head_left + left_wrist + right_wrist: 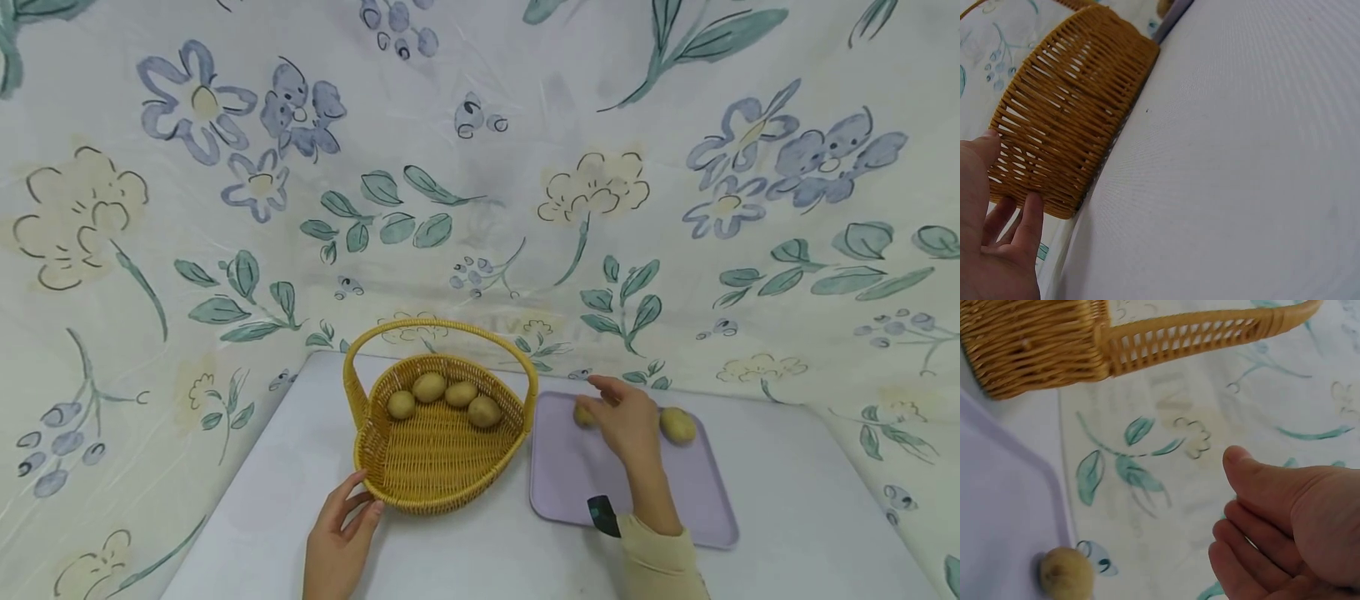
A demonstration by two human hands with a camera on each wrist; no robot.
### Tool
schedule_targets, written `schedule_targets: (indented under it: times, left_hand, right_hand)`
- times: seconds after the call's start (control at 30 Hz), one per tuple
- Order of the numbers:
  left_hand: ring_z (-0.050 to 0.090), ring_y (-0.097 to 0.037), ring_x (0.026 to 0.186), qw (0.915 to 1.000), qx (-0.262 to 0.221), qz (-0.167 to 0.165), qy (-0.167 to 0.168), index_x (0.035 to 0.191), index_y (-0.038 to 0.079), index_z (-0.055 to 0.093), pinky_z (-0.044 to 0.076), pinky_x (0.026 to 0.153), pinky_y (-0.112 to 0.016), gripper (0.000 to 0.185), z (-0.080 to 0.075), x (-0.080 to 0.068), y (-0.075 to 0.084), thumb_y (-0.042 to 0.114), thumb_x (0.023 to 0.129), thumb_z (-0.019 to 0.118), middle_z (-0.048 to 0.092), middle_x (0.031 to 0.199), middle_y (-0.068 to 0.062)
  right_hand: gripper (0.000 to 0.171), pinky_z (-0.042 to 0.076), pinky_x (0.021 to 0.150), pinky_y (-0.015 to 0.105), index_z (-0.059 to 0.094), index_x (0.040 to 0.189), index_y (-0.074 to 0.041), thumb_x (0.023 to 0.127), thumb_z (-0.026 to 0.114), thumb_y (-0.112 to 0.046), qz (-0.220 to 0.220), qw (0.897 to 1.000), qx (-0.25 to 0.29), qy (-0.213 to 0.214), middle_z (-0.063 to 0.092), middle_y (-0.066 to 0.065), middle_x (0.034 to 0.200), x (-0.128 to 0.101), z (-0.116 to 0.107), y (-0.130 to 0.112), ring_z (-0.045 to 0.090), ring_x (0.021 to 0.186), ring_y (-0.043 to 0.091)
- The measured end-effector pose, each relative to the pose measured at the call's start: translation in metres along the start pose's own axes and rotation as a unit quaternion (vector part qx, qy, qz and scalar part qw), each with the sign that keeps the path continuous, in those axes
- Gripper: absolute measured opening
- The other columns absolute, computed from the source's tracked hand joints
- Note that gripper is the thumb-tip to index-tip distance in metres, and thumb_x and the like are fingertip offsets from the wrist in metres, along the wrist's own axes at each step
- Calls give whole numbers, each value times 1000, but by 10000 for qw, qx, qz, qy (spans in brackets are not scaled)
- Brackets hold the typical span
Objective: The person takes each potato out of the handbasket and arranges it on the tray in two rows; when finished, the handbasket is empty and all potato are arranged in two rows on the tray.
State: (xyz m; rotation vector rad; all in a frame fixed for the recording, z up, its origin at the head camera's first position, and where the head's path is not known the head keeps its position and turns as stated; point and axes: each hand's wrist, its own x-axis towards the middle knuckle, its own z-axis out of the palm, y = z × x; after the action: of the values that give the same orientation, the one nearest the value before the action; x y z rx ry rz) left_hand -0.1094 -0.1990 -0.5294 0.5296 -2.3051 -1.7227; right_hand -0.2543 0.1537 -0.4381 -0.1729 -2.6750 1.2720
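A yellow-brown wicker basket (442, 496) with a tall arched handle stands on the white table, with several potatoes (430, 387) along its far side. My left hand (341, 537) holds the basket's near left corner, thumb and fingers on either side of it; in the left wrist view the fingertips (1034, 203) touch the woven wall. Over the lilac tray (573, 492) is my right hand (628, 421), its fingers loosely bent and nothing in its grasp. One potato (584, 415) lies on the tray, partly hidden by that hand. Another potato (678, 426) sits at the tray's far right.
The tray stands right beside the basket. Behind the table and at its sides hangs a pale cloth (480, 242) with flowers and leaves. A dark flap (603, 516) sticks out at the right sleeve's cuff (656, 546).
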Motion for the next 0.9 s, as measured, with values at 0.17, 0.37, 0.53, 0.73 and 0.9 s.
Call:
schedule_targets:
  times: [0.17,0.37,0.53,0.73,0.9]
  left_hand:
    - [53,5,108,10000,10,-7,9,135,31,47,51,87,-7,53,-1,-1,1,19,88,68,46,133,11]
    - [53,4,108,9999,21,108,42,135,29,47,51,87,-7,52,-2,-2,1,22,88,68,47,133,8]
    - [53,6,107,9999,-16,99,80,135,30,48,51,86,-6,52,-1,-1,0,24,87,69,47,132,10]
    - [53,7,106,9998,-134,108,57,135,30,48,52,86,-7,53,-1,0,0,24,87,69,47,133,11]
    - [53,6,106,9998,-149,147,36,135,29,48,52,85,-7,53,-1,-1,0,23,87,69,47,133,9]
  right_hand:
    - [41,55,95,36,68,115,-16,78,78,-31,-11,9987,337,-374,63,5,126,-10,-13,-18,59,118,24]
    - [50,57,92,33,68,116,-20,73,79,-43,-277,9948,569,-802,65,1,123,-23,-28,-33,60,117,20]
    - [50,58,88,28,68,116,-24,72,79,-45,-619,9873,753,-1258,66,-3,121,-33,-37,-41,61,115,18]
    - [49,57,86,22,68,116,-21,72,80,-40,-899,9767,1154,-1569,66,-2,120,-42,-42,-53,63,112,17]
    - [46,57,86,19,70,113,-22,70,82,-36,-1150,9720,1345,-1548,68,-2,116,-49,-35,-65,64,108,12]
